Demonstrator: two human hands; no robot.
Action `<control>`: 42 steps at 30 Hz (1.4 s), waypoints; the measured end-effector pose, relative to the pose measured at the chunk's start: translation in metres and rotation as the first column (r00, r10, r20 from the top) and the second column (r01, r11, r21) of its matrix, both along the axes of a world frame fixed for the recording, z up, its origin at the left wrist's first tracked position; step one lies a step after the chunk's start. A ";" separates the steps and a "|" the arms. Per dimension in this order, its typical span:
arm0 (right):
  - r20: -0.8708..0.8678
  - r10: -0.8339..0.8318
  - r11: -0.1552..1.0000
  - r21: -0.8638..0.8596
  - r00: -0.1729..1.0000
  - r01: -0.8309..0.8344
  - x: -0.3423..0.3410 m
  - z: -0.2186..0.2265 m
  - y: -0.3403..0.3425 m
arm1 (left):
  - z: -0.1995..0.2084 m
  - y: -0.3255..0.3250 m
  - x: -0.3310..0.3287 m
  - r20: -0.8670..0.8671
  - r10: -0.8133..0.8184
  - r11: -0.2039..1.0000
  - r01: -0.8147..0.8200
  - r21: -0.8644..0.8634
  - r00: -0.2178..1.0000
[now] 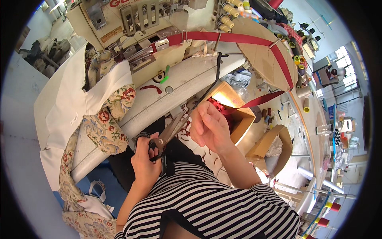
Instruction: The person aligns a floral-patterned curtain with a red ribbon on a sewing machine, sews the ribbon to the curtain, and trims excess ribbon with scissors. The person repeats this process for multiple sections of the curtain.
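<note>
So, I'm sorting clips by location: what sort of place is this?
Most likely a sewing workshop: there's an industrial-looking sewing machine, floral fabric draped beside it, and many thread spools around.

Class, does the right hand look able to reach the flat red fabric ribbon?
Probably yes: nothing visible blocks the right hand from the ribbon, dipping into the brown cardboard box nearby.

This is a sewing workshop, with an industrial sewing machine (171, 56), thread cones (227, 20) and floral fabric (104, 133).
</note>
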State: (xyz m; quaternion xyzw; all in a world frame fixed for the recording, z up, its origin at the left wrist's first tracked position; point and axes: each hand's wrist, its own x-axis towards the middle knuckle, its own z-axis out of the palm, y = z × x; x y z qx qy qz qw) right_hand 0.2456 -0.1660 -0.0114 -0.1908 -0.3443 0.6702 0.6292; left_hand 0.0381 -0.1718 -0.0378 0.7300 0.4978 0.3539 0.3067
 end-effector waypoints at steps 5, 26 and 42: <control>-0.006 0.009 1.000 0.026 1.000 -0.009 0.000 0.000 -0.001 | 0.002 0.000 0.000 -0.007 -0.007 1.000 0.007 0.027 1.000; 0.395 -0.208 0.973 0.179 0.895 0.147 -0.009 0.001 -0.012 | 0.004 0.001 -0.003 -0.058 0.013 0.974 0.001 0.227 0.998; 0.518 -0.349 0.903 0.409 0.781 0.132 0.000 0.001 -0.008 | 0.007 0.001 -0.003 -0.067 -0.018 0.978 0.031 0.207 0.998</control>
